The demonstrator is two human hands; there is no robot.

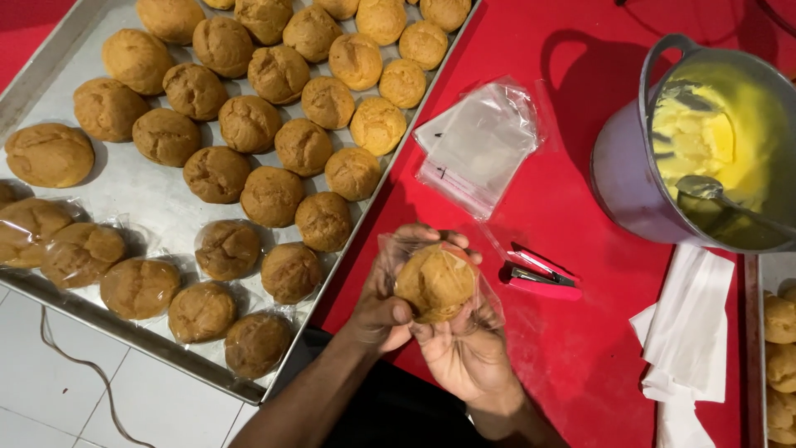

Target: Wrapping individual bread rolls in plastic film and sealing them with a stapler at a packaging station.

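Observation:
Both my hands hold one round golden-brown bun (434, 282) inside a clear plastic bag (489, 305) just above the red table. My left hand (383, 305) pinches the bag from the left side. My right hand (464, 353) cups the bun from below and the right. To the left lies a large metal tray (145, 191) with several bare buns (249, 123) at the back and several bagged buns (139, 287) along its near edge.
A stack of clear empty bags (479, 145) lies on the red table (572, 348). A red stapler (541, 277) sits right of my hands. A grey pot (630, 178) of yellow cream with a spoon stands far right, above white paper (688, 332) and another tray of buns (779, 348).

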